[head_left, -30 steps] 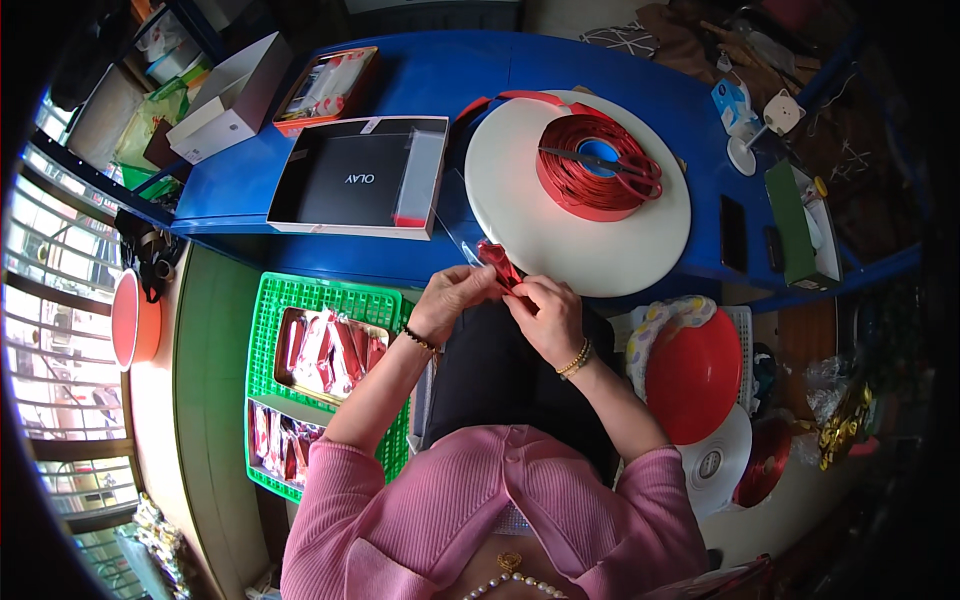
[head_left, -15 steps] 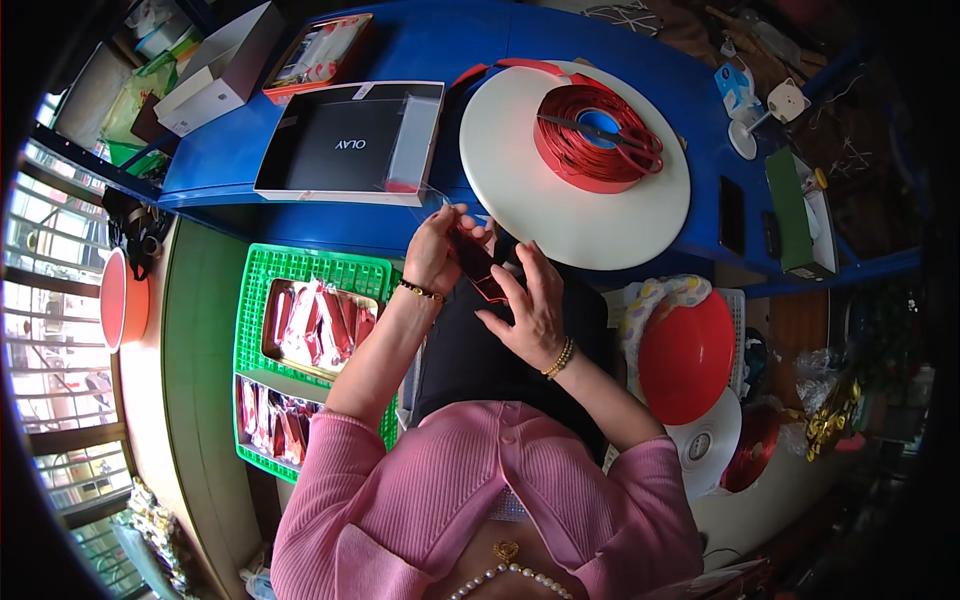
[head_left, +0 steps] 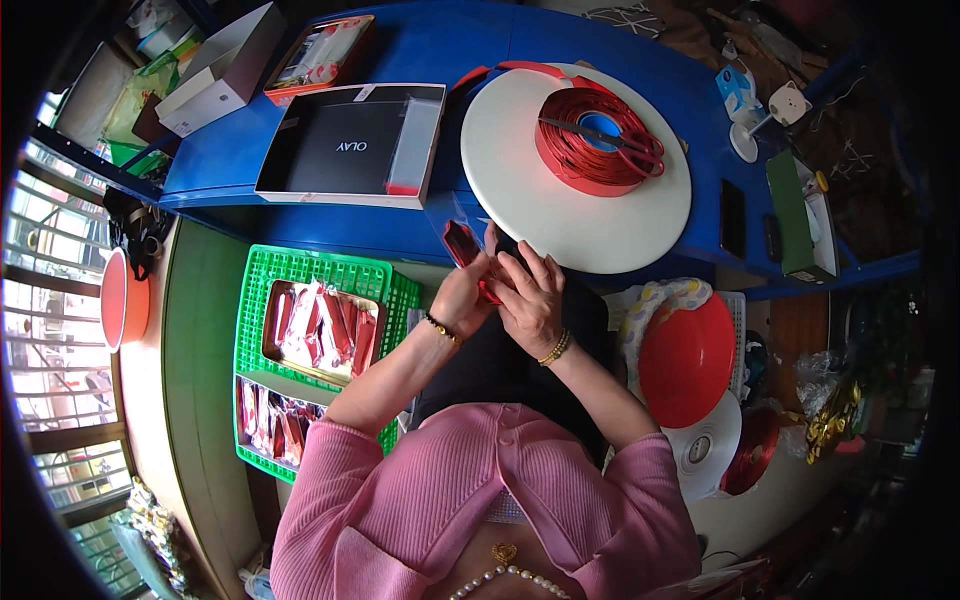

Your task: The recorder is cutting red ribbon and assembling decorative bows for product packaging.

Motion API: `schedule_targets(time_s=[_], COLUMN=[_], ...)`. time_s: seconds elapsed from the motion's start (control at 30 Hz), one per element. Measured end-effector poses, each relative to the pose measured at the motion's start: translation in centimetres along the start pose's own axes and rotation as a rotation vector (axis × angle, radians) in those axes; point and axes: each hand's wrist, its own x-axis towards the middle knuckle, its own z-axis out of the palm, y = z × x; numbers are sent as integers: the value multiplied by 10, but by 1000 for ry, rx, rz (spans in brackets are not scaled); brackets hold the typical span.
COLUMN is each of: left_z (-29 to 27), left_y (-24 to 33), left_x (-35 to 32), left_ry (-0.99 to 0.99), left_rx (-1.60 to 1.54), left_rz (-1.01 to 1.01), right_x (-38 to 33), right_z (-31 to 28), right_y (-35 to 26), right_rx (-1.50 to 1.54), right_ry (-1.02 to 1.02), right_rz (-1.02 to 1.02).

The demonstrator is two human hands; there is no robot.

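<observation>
My left hand [head_left: 466,296] and my right hand [head_left: 532,306] meet in front of me, just below the edge of the blue table. Between them is a dark red, shiny folded ribbon piece [head_left: 460,243], seemingly in a clear plastic sleeve. Its upper end sticks out past the left fingers, and a bit of red shows between the hands. My left fingers close round it, and the right fingers press on its lower part. A white round board [head_left: 520,225] lies just beyond the hands, carrying a roll of red ribbon [head_left: 570,160] with dark-bladed scissors [head_left: 625,148] on top.
A black-lined box [head_left: 330,150] holding clear plastic sleeves [head_left: 410,145] lies on the blue table [head_left: 230,165]. Left of me, a green crate [head_left: 320,255] bears a tray of wrapped red pieces [head_left: 322,330]. A red basin [head_left: 685,355] stands at right; a phone [head_left: 732,215] lies on the table.
My left hand has moved down and right, tilting the red piece. My right hand, earlier apart with fingers spread, has come in against it.
</observation>
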Motion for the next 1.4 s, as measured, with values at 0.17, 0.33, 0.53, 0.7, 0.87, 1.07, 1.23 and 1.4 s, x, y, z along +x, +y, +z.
schedule_targets(time_s=[0.17,0.33,0.53,0.7,0.87,1.07,1.23,1.4], left_z=[-33,-50,-34,-27,-36,-51,-54,-59], left_y=[21,8,-23,-20,-18,-12,-10,-24], left_x=[12,26,9,2,6,10,16,25], left_ry=[-195,-126,-10,5,79,8,-49,-159], left_rx=[-16,-81,-23,18,100,120,183,217], left_rz=[-154,-51,-52,-125,-128,-137,-127,-128], right_x=[-9,-7,-11,-17,-29,-33,-46,-59], right_z=[-3,5,10,10,6,-22,-22,4], right_y=[4,0,-1,1,-4,19,19,2], right_rx=[-3,0,0,107,348,1289,1256,1444], right_ry=[2,-12,-20,21,-124,-425,-523,-491], right_rz=[-1,-39,-31,39,398,1037,1192,1260])
